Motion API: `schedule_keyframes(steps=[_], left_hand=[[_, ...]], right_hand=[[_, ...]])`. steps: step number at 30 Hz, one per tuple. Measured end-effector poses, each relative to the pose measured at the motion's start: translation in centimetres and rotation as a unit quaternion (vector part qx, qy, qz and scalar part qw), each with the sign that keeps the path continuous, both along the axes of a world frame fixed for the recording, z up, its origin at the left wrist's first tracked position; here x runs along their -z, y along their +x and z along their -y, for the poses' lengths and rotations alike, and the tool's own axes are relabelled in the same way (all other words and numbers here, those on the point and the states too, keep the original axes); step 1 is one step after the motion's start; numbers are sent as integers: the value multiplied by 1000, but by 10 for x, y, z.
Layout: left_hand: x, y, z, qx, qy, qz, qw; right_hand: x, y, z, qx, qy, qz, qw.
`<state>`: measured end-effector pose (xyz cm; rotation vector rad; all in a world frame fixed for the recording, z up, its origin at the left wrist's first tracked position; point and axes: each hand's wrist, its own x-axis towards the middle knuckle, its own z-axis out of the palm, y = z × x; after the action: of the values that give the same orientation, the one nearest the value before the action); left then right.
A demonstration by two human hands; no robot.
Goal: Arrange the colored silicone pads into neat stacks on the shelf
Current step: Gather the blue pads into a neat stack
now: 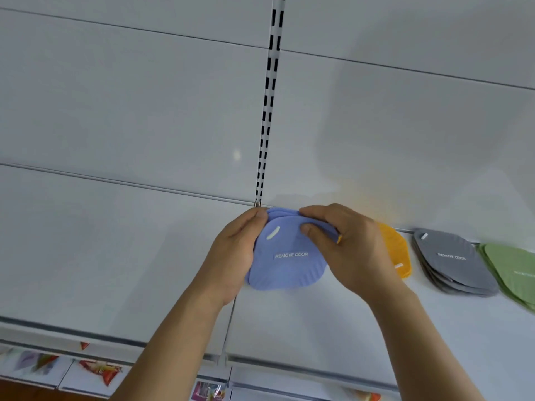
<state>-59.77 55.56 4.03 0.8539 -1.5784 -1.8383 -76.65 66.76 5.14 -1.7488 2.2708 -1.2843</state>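
Squaring is being done on the blue pads [285,261], which are being gripped by the left hand [231,253] and right hand [347,247] above the shelf [318,322]; edges should be aligned before release.

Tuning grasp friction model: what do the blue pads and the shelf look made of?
Blue pads: look like soft matte silicone or rubber; ribbed edge, no glare, rims fanned under both hands' grip, left hand and right hand. Shelf: seemingly painted sheet metal, smooth semi-gloss white; it carries soft reflections and meets a slotted upright. Neither is certain from look alone.
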Motion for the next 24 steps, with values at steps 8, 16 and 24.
schedule_keyframes(steps=[8,16,24], left_hand=[[4,1,-3,10,-33,-18,999],[12,3,-3,-11,-150,-13,989],[15,3,-3,-12,-186,-25,982]], right_hand=[[15,19,5,83,-67,-5,994],[34,22,-1,75,-32,227,970],[51,32,-6,88,-131,311,937]])
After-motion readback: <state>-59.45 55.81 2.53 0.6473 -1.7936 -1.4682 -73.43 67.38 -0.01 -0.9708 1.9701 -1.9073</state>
